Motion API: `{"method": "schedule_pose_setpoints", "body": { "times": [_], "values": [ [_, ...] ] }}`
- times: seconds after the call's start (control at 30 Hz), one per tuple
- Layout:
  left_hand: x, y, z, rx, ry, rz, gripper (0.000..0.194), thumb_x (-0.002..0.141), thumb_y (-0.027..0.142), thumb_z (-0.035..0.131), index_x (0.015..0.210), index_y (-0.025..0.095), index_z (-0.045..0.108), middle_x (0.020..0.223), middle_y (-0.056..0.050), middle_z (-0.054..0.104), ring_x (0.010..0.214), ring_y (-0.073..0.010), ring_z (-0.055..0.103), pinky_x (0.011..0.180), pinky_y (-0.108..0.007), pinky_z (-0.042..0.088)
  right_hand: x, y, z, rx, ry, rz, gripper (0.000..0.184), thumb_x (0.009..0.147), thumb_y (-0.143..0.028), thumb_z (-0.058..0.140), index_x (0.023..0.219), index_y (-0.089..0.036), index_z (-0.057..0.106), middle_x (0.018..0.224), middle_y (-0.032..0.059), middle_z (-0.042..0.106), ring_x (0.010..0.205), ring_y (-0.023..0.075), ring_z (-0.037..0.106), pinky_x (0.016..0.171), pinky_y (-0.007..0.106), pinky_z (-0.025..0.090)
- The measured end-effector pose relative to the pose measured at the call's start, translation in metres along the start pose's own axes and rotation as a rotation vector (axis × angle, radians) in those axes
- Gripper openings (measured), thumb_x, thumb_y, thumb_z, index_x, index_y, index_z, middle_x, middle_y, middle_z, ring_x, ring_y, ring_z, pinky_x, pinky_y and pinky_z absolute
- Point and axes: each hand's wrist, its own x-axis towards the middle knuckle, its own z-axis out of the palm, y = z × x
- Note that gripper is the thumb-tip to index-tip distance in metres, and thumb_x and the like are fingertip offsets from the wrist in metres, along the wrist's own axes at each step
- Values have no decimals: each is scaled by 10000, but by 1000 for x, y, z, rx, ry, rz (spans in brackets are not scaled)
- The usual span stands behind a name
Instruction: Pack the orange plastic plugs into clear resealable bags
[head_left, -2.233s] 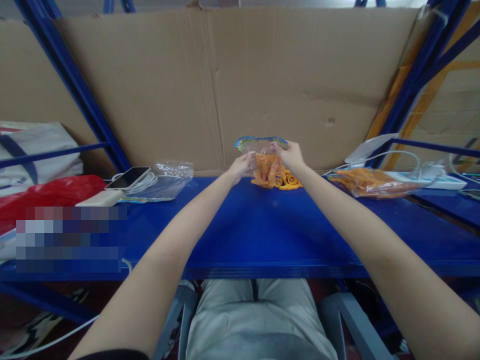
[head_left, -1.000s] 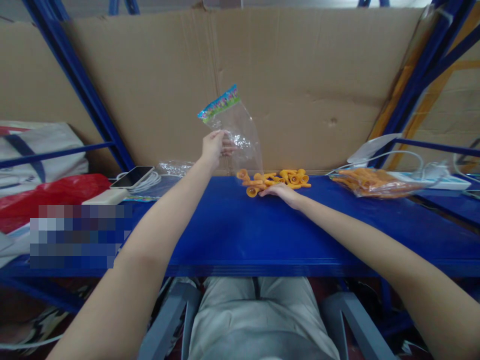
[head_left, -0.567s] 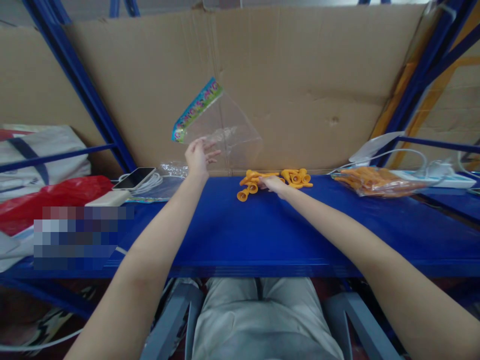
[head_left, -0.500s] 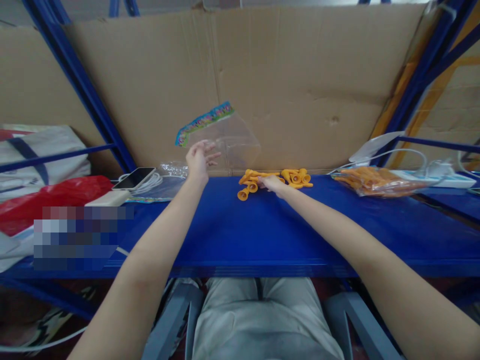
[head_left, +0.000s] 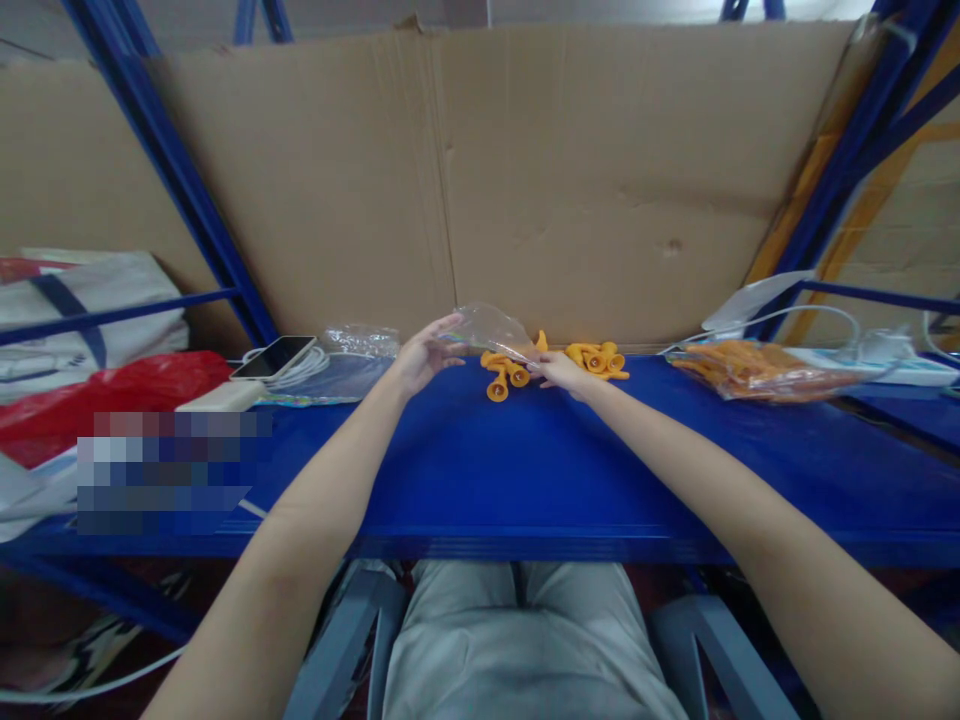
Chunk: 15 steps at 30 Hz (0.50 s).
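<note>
My left hand [head_left: 429, 358] holds one end of a clear plastic bag [head_left: 487, 325] between thumb and fingers, its other fingers spread. The bag stretches right, low over the blue shelf, to the fingertips of my right hand [head_left: 561, 371]. Those fingers are pinched together, and an orange toy horn [head_left: 541, 341] pokes up from behind them; whether they also grip the bag's edge is unclear. Just left of my right hand lie several orange toy horns [head_left: 501, 378], flared ends toward me. Another cluster of orange horns [head_left: 596, 358] lies to its right.
A bag of orange pieces [head_left: 754, 370] lies at the right beside a white cable. At the left are a phone [head_left: 275, 357], a coiled white cable, flat plastic bags [head_left: 330, 380] and a red plastic bag [head_left: 150, 390]. A cardboard sheet [head_left: 600, 180] stands behind the blue shelf [head_left: 540, 470].
My left hand has lowered the bag and brought its clear part to my right hand. The bag's colourful strip no longer shows plainly. An orange horn now stands up at my right fingers.
</note>
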Motion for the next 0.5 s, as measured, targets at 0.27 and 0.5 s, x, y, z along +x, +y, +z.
{"method": "schedule_pose_setpoints", "body": {
  "times": [0.27, 0.5],
  "values": [
    [-2, -9, -1, -50, -43, -80, 365, 815, 314, 445, 1000, 126, 696, 1172, -122, 668, 963, -263, 659, 705, -358, 542, -10, 16, 2, 337, 48, -13, 221, 809, -133, 487, 687, -156, 670, 900, 86, 732, 902, 178, 658, 917, 337, 460],
    [-2, -26, 20, 140, 52, -120, 321, 642, -11, 640, 905, 154, 722, 905, -59, 728, 696, -111, 652, 613, -198, 520, -17, 2, -9, 557, 102, 81, 322, 917, -237, 343, 757, -160, 611, 850, 90, 722, 778, 158, 656, 757, 289, 482]
  ]
}}
